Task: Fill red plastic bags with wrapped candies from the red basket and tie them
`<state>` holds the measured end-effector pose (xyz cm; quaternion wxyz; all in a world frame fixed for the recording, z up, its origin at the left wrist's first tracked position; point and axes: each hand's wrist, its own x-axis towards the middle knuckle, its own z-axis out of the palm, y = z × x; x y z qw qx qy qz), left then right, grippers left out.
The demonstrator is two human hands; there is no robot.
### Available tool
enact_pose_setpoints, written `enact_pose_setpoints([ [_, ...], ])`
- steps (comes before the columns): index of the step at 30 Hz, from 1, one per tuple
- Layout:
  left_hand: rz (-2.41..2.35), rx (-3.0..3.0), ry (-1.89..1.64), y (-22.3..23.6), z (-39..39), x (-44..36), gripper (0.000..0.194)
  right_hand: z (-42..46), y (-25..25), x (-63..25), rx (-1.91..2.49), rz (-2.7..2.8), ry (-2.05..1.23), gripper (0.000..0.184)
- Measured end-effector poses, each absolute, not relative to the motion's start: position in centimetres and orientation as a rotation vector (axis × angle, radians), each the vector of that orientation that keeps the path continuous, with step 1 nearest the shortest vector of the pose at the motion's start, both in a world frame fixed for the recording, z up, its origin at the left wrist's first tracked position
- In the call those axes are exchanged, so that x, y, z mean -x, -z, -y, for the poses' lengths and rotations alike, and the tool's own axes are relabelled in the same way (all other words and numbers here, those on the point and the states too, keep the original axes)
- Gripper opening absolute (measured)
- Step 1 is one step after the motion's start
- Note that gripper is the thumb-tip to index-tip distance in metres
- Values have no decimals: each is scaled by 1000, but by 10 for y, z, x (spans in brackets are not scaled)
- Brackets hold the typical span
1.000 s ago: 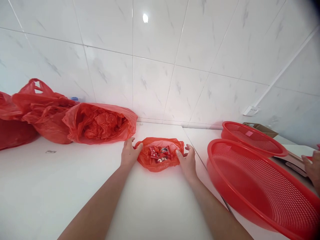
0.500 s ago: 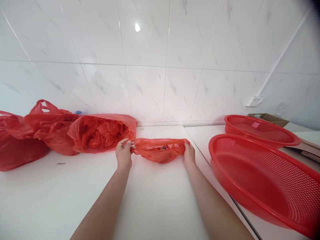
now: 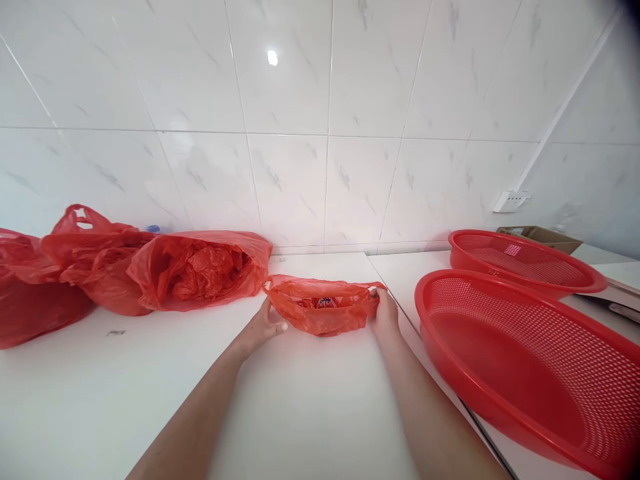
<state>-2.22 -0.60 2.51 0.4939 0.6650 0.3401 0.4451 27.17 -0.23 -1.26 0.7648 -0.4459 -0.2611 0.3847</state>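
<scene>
A red plastic bag (image 3: 330, 323) sits on the white table in front of me with its mouth spread open. Inside it shows a small package with dark lettering (image 3: 325, 303). My left hand (image 3: 261, 327) rests against the bag's left side, thumb stretched out and apart from the fingers, which are partly hidden behind the plastic. At the bag's right end, my right hand (image 3: 386, 313) has its fingers closed on the edge near the handle.
Left of me, a red bag stuffed with crumpled plastic (image 3: 205, 273) lies beside more filled red bags (image 3: 107, 273). Two red perforated baskets (image 3: 500, 360) stand on the right. Behind them are a cardboard box (image 3: 543, 239) and a wall socket (image 3: 511, 201). A tiled wall closes off the back.
My left hand has let go of the bag's left handle and slid down to its side. The bag now sits slightly lower and wider open. My right hand still holds its end.
</scene>
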Motion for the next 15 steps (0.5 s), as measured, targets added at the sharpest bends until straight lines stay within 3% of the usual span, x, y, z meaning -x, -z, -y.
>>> enact_pose_setpoints([
  [3,-772,-1562,-1040,-29,3,7,79,8,2,-275,783,595,-1046,20],
  [6,-793,-1452,-1085,-24,-10,-4,67,15,-4,-279,570,580,-1227,33],
  [10,-839,-1280,-1101,-11,-27,-7,43,15,1,-275,642,630,-1184,45],
  [13,-728,-1132,-1191,-8,-33,-7,41,6,5,-262,644,741,-1186,58],
  [15,-654,-1033,-1233,-10,-36,-9,43,-1,6,-254,661,766,-1231,56],
])
